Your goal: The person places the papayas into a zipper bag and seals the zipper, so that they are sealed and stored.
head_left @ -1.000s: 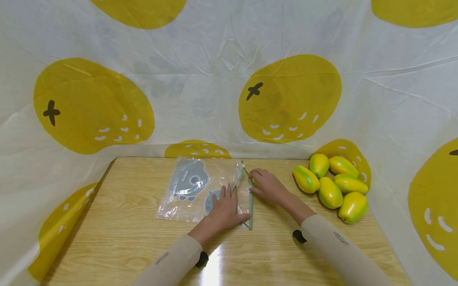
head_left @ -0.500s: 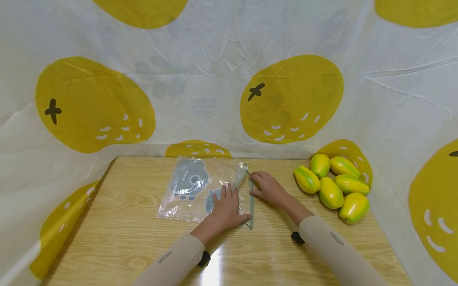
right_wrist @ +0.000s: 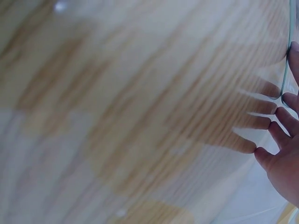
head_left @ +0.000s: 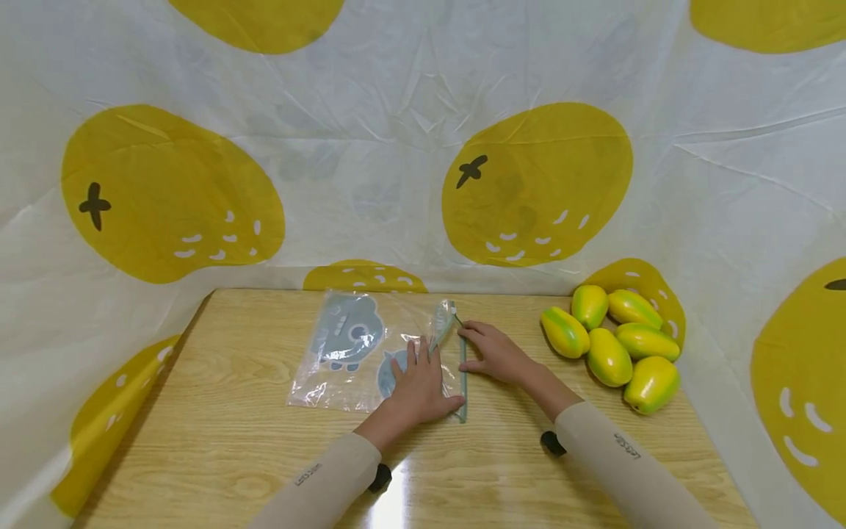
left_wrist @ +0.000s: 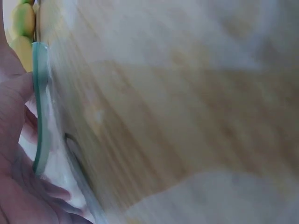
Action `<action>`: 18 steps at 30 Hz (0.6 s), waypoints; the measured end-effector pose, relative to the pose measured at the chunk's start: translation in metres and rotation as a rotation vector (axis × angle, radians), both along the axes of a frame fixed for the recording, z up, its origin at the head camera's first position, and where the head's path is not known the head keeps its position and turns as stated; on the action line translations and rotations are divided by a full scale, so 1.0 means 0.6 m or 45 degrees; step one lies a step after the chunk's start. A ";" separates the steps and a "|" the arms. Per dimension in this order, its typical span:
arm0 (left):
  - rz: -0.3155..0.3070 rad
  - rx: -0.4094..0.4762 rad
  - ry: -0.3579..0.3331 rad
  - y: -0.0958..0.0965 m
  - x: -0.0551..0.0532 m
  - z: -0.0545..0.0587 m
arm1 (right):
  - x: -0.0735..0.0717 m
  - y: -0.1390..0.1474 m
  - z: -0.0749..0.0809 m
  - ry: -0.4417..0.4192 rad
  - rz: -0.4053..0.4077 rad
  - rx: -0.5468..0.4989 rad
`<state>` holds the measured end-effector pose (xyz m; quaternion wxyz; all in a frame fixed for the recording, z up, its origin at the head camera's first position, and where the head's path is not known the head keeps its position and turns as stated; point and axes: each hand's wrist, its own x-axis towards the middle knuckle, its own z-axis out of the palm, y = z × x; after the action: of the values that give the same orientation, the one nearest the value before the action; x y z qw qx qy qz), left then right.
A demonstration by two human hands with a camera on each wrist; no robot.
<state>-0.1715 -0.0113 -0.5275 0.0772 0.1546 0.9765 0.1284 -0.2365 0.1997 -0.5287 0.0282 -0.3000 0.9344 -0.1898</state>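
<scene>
A clear plastic zip bag with grey-blue cartoon prints lies flat on the table, its green zip edge facing right. My left hand rests on the bag with fingers spread, its thumb reaching the zip edge. Near the far end a strip of the mouth is folded back to the left beside those fingers, so the mouth gapes. My right hand touches the right-hand edge, thumb and forefinger apart. In the right wrist view this hand has loosely straight fingers, tips down. The left wrist view shows the green strip close up.
Several yellow-green, papaya-like fruits lie together at the right of the wooden table. A white cloth with yellow fruit prints hangs around the back and sides. Light glares off the table's near part.
The folded-back strip at the bag's mouth has shifted slightly at its far end. My right hand has moved slightly nearer, its thumb sliding down along the edge. My left hand stays nearly still.
</scene>
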 end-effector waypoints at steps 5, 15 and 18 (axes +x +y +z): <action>0.010 0.069 0.032 0.000 0.000 -0.007 | 0.002 -0.002 -0.003 0.035 0.012 -0.022; -0.124 -0.131 0.091 0.002 0.002 0.001 | 0.009 -0.004 0.004 0.013 0.005 -0.026; -0.132 -0.133 0.060 0.003 0.003 0.001 | 0.009 -0.005 0.006 0.008 0.007 -0.021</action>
<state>-0.1695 -0.0092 -0.5272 0.0687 0.2037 0.9741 0.0694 -0.2308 0.1965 -0.5253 0.0232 -0.3035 0.9320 -0.1966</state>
